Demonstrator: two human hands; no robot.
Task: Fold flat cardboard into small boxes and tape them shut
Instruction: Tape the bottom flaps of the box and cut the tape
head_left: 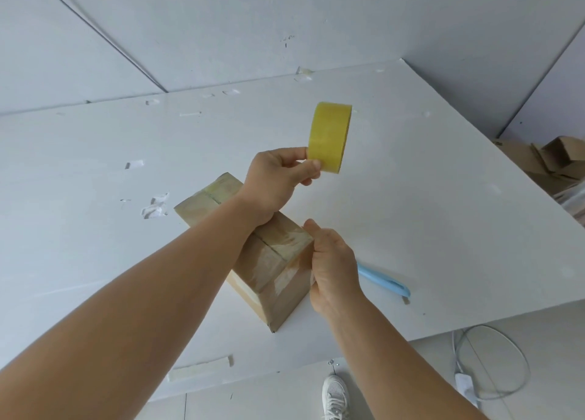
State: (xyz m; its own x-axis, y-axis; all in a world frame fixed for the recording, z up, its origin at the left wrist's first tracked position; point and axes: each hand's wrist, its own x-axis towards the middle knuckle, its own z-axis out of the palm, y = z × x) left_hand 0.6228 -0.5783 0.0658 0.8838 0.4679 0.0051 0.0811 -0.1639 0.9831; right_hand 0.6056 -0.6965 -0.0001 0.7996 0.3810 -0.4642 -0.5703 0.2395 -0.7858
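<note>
A small brown cardboard box stands on the white table, its top flaps closed and covered with clear tape. My left hand is lifted above the box and pinches the lower edge of a yellow tape roll, which it holds upright in the air. My right hand holds the box's right end, fingers curled against the side and thumb on the top corner. My left forearm crosses over the box and hides part of its top.
Blue-handled scissors lie on the table just right of my right hand. Scraps of tape stick to the tabletop. Flat and folded cardboard is piled beyond the right edge. A cable and a shoe are on the floor.
</note>
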